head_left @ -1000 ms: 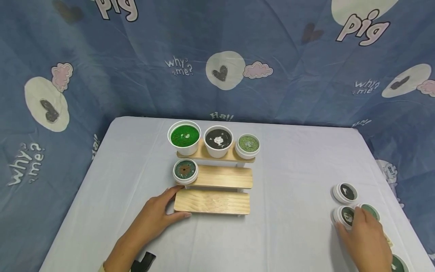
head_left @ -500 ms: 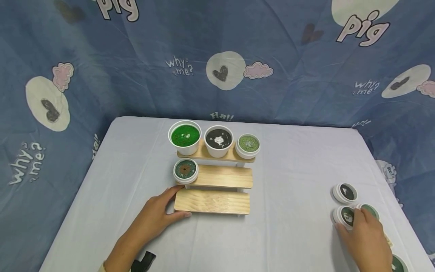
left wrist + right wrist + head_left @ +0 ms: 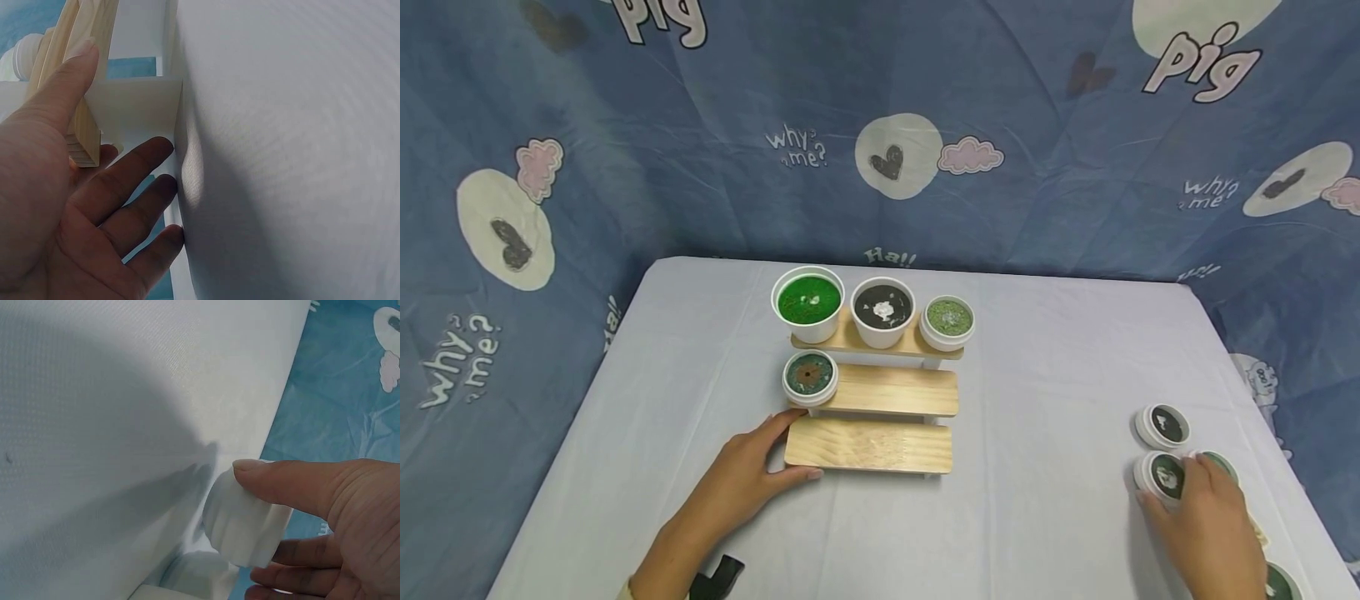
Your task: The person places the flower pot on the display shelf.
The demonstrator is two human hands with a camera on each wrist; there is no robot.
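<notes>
A three-step wooden display stand (image 3: 880, 444) stands mid-table, with pale plank steps. My left hand (image 3: 741, 475) grips the left end of its lowest plank (image 3: 84, 125), thumb in front and index finger behind; the other fingers are spread below. At the right, my right hand (image 3: 1213, 525) pinches a small round white tub (image 3: 1159, 479) with a dark green top and pale mark. In the right wrist view the thumb presses the side of this tub (image 3: 244, 519); its top is turned away. Whether its base touches the table I cannot tell.
The stand's top step holds a bright green tub (image 3: 808, 304), a dark grey one (image 3: 882, 310) and a speckled green one (image 3: 948, 322). A brown-centred tub (image 3: 809, 377) sits on the middle step's left. More tubs (image 3: 1162, 426) surround my right hand. A blue printed cloth (image 3: 1037, 208) hangs behind.
The tub in my right hand has shifted very slightly to the left, its top a little more visible. My left hand and the stand are still.
</notes>
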